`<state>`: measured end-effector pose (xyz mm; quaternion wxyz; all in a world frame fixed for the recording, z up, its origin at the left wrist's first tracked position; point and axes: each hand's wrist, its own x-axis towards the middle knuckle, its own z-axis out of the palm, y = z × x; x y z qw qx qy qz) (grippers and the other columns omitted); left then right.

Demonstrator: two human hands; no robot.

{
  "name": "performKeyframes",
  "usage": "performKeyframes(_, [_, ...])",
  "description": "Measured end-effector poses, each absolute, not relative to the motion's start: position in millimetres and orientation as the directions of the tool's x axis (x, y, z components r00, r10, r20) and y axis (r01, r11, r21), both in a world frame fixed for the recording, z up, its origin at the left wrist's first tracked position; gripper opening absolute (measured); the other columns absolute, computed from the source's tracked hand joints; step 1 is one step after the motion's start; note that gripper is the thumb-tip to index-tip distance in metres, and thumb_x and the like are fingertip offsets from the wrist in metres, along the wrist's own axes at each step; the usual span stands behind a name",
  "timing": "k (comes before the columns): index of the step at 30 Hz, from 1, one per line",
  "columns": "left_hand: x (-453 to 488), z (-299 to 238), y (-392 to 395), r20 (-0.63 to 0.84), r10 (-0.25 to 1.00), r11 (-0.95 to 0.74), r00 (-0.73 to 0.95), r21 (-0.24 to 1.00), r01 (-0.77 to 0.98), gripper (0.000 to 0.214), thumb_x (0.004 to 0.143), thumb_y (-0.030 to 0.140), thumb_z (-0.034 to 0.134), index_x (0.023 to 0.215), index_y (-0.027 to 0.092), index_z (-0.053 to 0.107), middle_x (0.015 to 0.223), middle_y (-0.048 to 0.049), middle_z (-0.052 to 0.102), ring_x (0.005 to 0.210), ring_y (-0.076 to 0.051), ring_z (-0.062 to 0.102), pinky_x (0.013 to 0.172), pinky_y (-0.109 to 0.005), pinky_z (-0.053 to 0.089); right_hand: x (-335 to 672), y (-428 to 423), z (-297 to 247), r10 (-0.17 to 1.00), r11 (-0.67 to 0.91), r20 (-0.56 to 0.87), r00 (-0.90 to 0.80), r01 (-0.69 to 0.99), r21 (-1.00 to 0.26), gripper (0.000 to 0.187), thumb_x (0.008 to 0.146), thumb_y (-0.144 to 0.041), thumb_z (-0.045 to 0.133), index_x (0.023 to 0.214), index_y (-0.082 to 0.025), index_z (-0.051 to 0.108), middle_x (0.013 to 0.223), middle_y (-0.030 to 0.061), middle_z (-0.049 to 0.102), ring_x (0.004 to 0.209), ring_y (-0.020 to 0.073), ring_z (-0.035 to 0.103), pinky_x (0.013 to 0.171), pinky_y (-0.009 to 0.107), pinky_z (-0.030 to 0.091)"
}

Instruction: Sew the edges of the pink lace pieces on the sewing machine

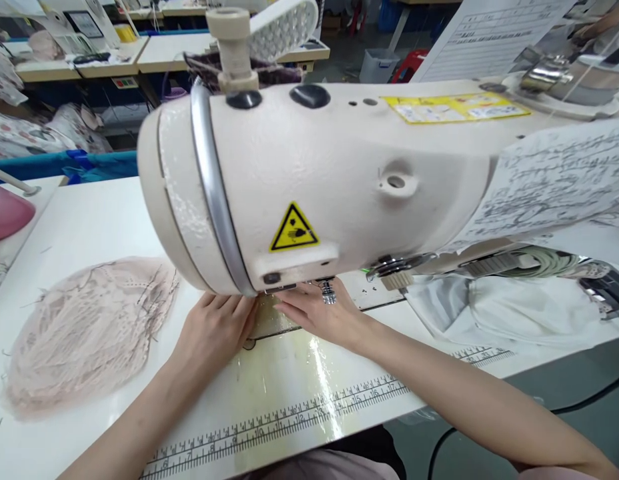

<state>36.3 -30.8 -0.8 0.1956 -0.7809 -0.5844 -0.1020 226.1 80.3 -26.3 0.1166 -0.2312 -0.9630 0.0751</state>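
Note:
A white sewing machine [349, 173] spans the view above both hands and hides the needle area. My left hand [217, 323] rests on the table left of the needle area. Its fingers are bent and pressed together, their tips out of sight, so what they hold cannot be made out. On the metal bed to the right lies my right hand [322, 310], its fingers stretched toward the needle area and the thumb a little apart; the machine head covers part of the fingers. Left of my left hand, a pale pink lace piece [89, 327] with loose dark threads lies bunched on the tabletop.
A printed ruler [289, 417] runs along the table's front edge. White folded fabric [499, 310] and a green coiled strap [534, 260] lie to the right under the machine arm. A pink rounded object [7, 213] stands at far left. Other worktables [174, 60] are behind.

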Motion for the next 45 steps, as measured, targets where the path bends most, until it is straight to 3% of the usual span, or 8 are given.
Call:
performKeyframes(4, [37.2, -3.2, -31.5, 0.334, 0.907, -0.204, 0.257, -0.185, 0.961, 0.024, 0.097, 0.028, 0.048, 0.1, 0.014, 0.068, 0.074, -0.0037, 0.07, 0.067, -0.019, 0.064, 0.058, -0.032, 0.041, 224.6, 73.7, -19.9, 0.493, 0.856, 0.141, -0.858, 0.45, -0.253, 0.039, 0.098, -0.048, 0.044, 0.134, -0.037, 0.055, 0.104, 0.0057, 0.073, 0.09, 0.0243, 0.069, 0.072, 0.038, 0.053])
performKeyframes(7, [37.8, -6.7, -32.9, 0.342, 0.903, -0.203, 0.259, -0.19, 0.961, 0.027, 0.097, 0.032, 0.05, 0.111, 0.016, 0.066, 0.079, -0.0042, 0.072, 0.07, -0.02, 0.064, 0.06, -0.033, 0.04, 224.2, 75.9, -17.9, 0.482, 0.859, 0.162, -0.861, 0.427, -0.283, 0.039, 0.099, -0.045, 0.042, 0.134, -0.033, 0.056, 0.104, 0.007, 0.073, 0.091, 0.0229, 0.069, 0.079, 0.04, 0.054])
performKeyframes(13, [37.7, -9.6, -32.0, 0.349, 0.907, -0.196, 0.236, -0.146, 0.97, 0.029, 0.097, 0.032, 0.049, 0.115, 0.016, 0.065, 0.088, -0.0047, 0.075, 0.071, -0.02, 0.065, 0.062, -0.034, 0.04, 224.4, 82.3, -16.2, 0.429, 0.874, 0.217, -0.877, 0.342, -0.345, 0.039, 0.101, -0.041, 0.038, 0.13, -0.028, 0.06, 0.105, 0.0052, 0.075, 0.101, 0.0214, 0.068, 0.095, 0.044, 0.051])
performKeyframes(21, [38.9, -5.5, -30.3, 0.354, 0.901, -0.194, 0.252, -0.193, 0.962, 0.026, 0.097, 0.031, 0.05, 0.106, 0.013, 0.066, 0.082, -0.0038, 0.074, 0.073, -0.022, 0.066, 0.064, -0.035, 0.041, 225.0, 79.2, -15.6, 0.438, 0.877, 0.266, -0.859, 0.342, -0.338, 0.038, 0.101, -0.039, 0.038, 0.131, -0.027, 0.059, 0.123, 0.0035, 0.068, 0.118, 0.0229, 0.06, 0.102, 0.045, 0.047])
performKeyframes(32, [39.1, -7.5, -28.9, 0.327, 0.92, -0.161, 0.214, -0.182, 0.97, 0.025, 0.096, 0.032, 0.051, 0.104, 0.015, 0.066, 0.076, -0.0043, 0.071, 0.077, -0.023, 0.066, 0.064, -0.035, 0.039, 223.4, 75.7, -25.6, 0.466, 0.883, 0.305, -0.831, 0.413, -0.224, 0.04, 0.101, -0.042, 0.037, 0.136, -0.03, 0.054, 0.111, 0.0067, 0.071, 0.11, 0.0242, 0.062, 0.098, 0.047, 0.047])
performKeyframes(38, [40.3, -6.9, -28.4, 0.334, 0.922, -0.141, 0.194, -0.175, 0.974, 0.028, 0.097, 0.034, 0.048, 0.104, 0.014, 0.067, 0.075, -0.005, 0.069, 0.073, -0.023, 0.064, 0.065, -0.036, 0.038, 221.3, 75.1, -26.3, 0.487, 0.872, 0.235, -0.841, 0.453, -0.188, 0.046, 0.101, -0.048, 0.033, 0.14, -0.031, 0.048, 0.098, 0.0095, 0.072, 0.09, 0.0254, 0.067, 0.076, 0.043, 0.054])
performKeyframes(42, [41.8, -5.2, -27.6, 0.343, 0.916, -0.15, 0.21, -0.195, 0.969, 0.029, 0.097, 0.034, 0.047, 0.102, 0.014, 0.067, 0.076, -0.0049, 0.069, 0.072, -0.023, 0.064, 0.065, -0.036, 0.038, 221.2, 75.6, -25.6, 0.488, 0.872, 0.258, -0.834, 0.457, -0.176, 0.044, 0.101, -0.046, 0.033, 0.136, -0.03, 0.054, 0.094, 0.0091, 0.072, 0.082, 0.0241, 0.068, 0.07, 0.04, 0.053])
performKeyframes(45, [42.1, -4.5, -27.7, 0.334, 0.919, -0.149, 0.207, -0.192, 0.97, 0.03, 0.097, 0.034, 0.046, 0.101, 0.014, 0.068, 0.078, -0.0058, 0.07, 0.073, -0.024, 0.064, 0.066, -0.037, 0.039, 220.5, 81.4, -23.4, 0.482, 0.874, 0.298, -0.824, 0.429, -0.227, 0.037, 0.101, -0.042, 0.037, 0.125, -0.03, 0.063, 0.087, 0.0062, 0.073, 0.081, 0.0226, 0.068, 0.075, 0.042, 0.052])
